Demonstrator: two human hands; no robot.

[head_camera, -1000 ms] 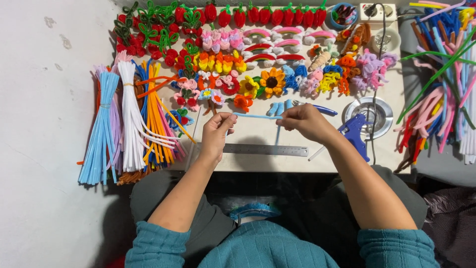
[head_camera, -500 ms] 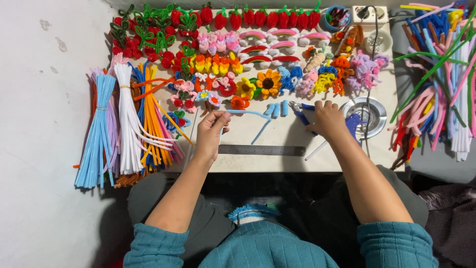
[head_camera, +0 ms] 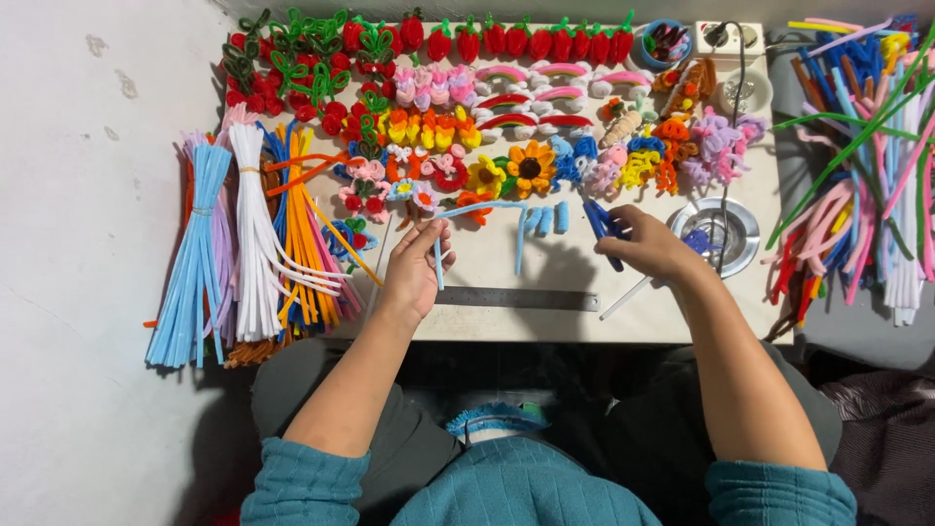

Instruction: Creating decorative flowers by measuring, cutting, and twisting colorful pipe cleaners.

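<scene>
One light blue pipe cleaner [head_camera: 479,207] is what I'm working on, bent into an arch over the table [head_camera: 506,326]. My left hand [head_camera: 417,270] pinches its left end between thumb and fingertips, with that end hanging down past my fingers, while the other leg drops toward the metal ruler [head_camera: 516,298] lying flat near the table's front edge. My right hand [head_camera: 648,245] is closed around dark blue scissors [head_camera: 602,226], blades pointing up and left, just beside the arch's right side. A few short blue cut pieces [head_camera: 547,218] sit between my hands. Behind all that are rows of finished bits: a sunflower [head_camera: 530,168], rainbows [head_camera: 506,99], strawberries [head_camera: 487,39]. Bundles of straight stems [head_camera: 248,244] lie to my left, a round metal dish [head_camera: 726,234] to my right.
</scene>
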